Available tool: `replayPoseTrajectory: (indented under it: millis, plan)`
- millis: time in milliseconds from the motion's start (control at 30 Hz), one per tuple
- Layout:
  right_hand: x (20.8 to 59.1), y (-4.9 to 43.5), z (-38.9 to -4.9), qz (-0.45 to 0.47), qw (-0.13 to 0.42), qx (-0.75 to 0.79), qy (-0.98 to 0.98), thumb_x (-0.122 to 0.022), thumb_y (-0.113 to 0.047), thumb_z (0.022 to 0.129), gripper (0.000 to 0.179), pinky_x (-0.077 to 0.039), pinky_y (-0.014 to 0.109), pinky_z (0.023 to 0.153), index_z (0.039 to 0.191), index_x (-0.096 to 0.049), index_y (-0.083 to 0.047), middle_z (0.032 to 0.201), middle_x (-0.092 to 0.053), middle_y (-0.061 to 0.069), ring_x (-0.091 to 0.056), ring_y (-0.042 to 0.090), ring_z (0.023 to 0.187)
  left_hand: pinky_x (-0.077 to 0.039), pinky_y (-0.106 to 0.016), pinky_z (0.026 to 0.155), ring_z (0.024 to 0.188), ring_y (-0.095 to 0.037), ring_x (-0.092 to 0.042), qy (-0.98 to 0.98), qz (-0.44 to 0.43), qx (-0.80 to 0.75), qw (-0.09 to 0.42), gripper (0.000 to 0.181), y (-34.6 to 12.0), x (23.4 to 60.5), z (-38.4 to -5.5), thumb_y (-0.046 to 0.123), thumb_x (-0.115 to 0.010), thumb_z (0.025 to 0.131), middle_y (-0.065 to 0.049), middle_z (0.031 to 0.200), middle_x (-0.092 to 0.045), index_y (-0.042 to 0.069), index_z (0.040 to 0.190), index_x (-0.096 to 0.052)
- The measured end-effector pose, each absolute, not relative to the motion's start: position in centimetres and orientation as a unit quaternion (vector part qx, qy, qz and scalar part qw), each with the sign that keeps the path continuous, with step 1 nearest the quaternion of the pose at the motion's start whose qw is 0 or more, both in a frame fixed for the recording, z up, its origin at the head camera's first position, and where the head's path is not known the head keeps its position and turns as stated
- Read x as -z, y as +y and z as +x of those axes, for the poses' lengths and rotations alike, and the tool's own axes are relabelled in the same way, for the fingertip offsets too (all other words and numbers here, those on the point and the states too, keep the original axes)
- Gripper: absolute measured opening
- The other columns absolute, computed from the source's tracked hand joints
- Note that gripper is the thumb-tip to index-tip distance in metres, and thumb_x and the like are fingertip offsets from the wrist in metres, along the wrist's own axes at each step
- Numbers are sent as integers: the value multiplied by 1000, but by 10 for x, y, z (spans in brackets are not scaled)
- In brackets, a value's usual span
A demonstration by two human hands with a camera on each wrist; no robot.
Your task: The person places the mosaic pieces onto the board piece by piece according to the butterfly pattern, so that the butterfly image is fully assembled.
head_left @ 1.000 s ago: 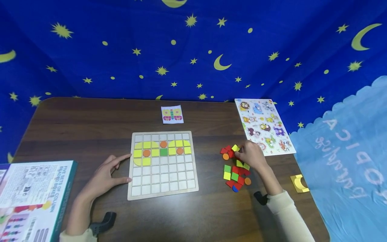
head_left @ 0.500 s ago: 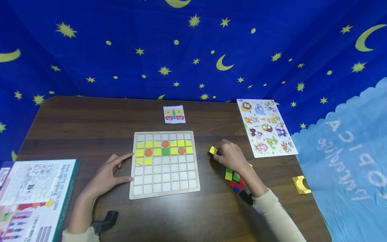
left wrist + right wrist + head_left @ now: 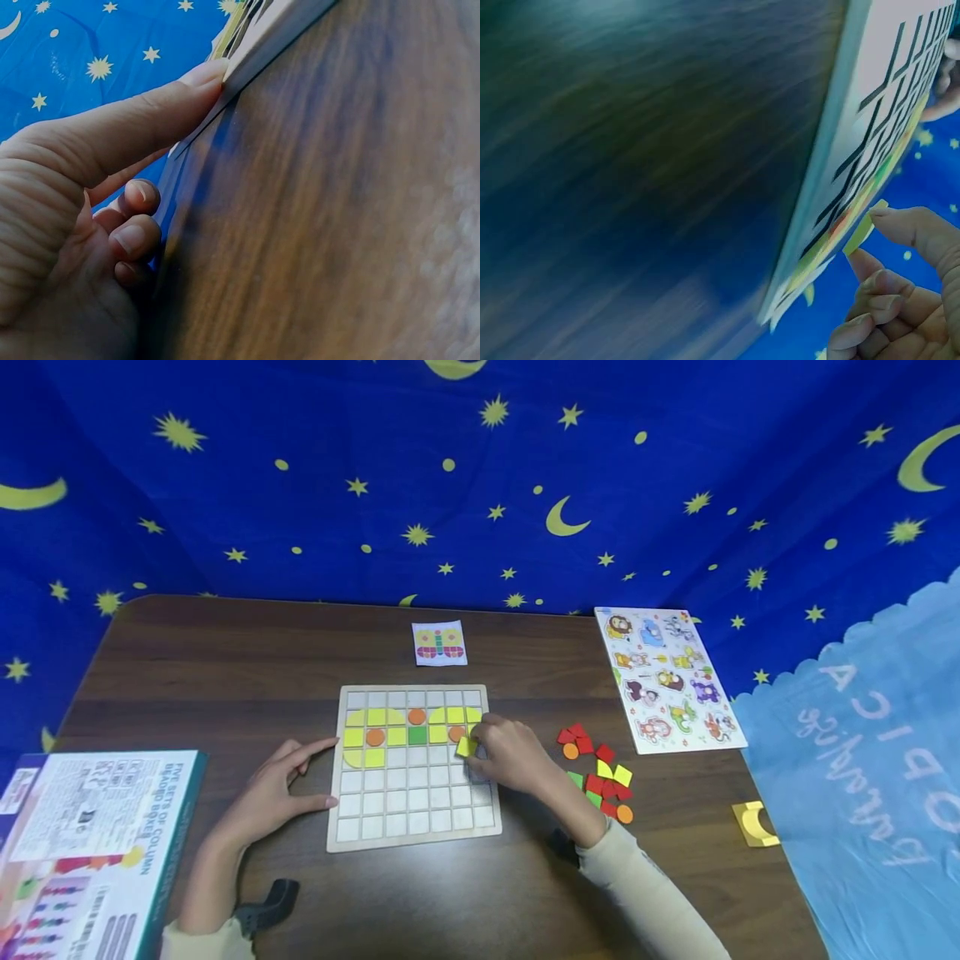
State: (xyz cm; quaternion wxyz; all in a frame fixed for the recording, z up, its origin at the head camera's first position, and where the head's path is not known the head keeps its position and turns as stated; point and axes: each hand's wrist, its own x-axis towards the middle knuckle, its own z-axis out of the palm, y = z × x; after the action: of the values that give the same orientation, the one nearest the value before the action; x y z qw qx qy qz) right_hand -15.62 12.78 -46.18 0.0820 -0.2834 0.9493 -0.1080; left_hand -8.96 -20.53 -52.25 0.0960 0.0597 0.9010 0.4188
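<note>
A pale gridded board lies on the table, with yellow, orange and green tiles set in its upper rows. At its left edge rests my left hand, with forefinger and thumb stretched out and touching the rim. The left wrist view shows that thumb against the board's side and the other fingers loosely bent. Over the right side of the board, my right hand pinches a yellow tile between thumb and forefinger. In the right wrist view this tile is tilted, held just off the board's surface.
Loose red, green, yellow and orange tiles lie right of the board. Behind it is a butterfly pattern card. An animal puzzle board sits at the back right, a yellow piece at the right, and a box at the left.
My right hand has carried the yellow tile leftward from the loose pile to over the board's right side. The left hand has stayed at the board's left edge.
</note>
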Motion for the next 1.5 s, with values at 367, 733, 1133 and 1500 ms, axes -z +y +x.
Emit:
replayPoseTrajectory:
  millis: [367,733,1133,1500]
  plan:
    - [464,84,-159,-369,67,62,925,-77,-27,85,24,-52,26,66,98,-75,-6,95,-70,4,-63,13,78,-29,-31,71,80,-17,-34,900,57,-420,103,83,-205,520,-90,36,-86,76,-3,93,-36,18,147,-48]
    - [468,52,-159,-403,80,37,911,-75,-27,87,16,-46,21,59,83,-72,-12,93,-67,2,-53,7,65,-32,-29,70,78,-17,-35,898,49,-425,107,84,-204,520,-90,33,-86,74,-4,93,-37,15,147,-48]
    - [472,44,-158,-397,68,45,914,-67,-7,85,9,-39,19,54,81,-71,-13,80,-62,-1,-49,7,64,-31,-30,72,79,-17,-35,900,55,-419,106,83,-202,519,-92,32,-86,75,-4,94,-37,15,147,-49]
    - [465,56,-153,-380,67,48,922,-71,-29,91,17,-49,23,62,99,-75,-14,93,-66,0,-57,8,72,-30,-31,71,79,-16,-35,902,62,-416,99,81,-203,525,-92,35,-85,77,-3,93,-37,16,147,-49]
